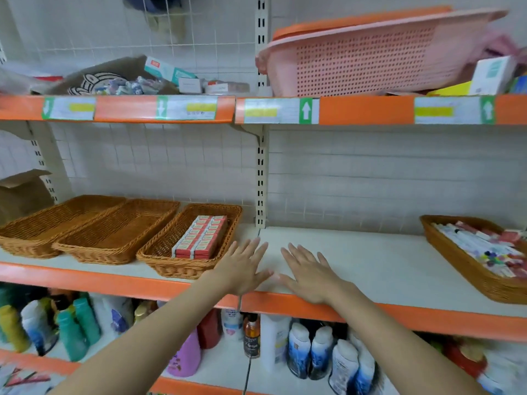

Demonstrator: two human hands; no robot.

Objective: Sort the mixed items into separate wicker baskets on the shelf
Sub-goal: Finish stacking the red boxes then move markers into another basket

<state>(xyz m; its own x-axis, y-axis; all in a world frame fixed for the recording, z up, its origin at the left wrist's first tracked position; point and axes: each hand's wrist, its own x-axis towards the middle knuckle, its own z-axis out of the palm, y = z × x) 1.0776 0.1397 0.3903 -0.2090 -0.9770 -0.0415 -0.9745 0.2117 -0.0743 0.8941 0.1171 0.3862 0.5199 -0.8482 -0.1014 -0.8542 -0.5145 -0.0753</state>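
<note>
Both forearms are stretched out from the bottom of the view, and the left hand and right hand are laid flat, fingers straight and spread, nothing grasped, over the bare middle of the white shelf, thumbs almost touching. Read from the left, two empty wicker baskets are set side by side and touching, and a third basket, touching the second, is stocked with rows of red-and-white boxes along its right half. The left hand lies just beside that third basket's near corner, so a careless sideways sweep could be expected to nudge it toward the orange shelf edge, where its front rim already sits close. Well apart to the right, the mixed basket is seen holding a jumble of pens and small packets; its near end seems to sit close to the shelf front, and a pull on its rim might tip it or spill the contents onto the bottles below. Small items could also be dropped during the long carry across the gap. Overhead, a pink plastic crate is resting tilted on the upper shelf and might be dislodged if bumped.
</note>
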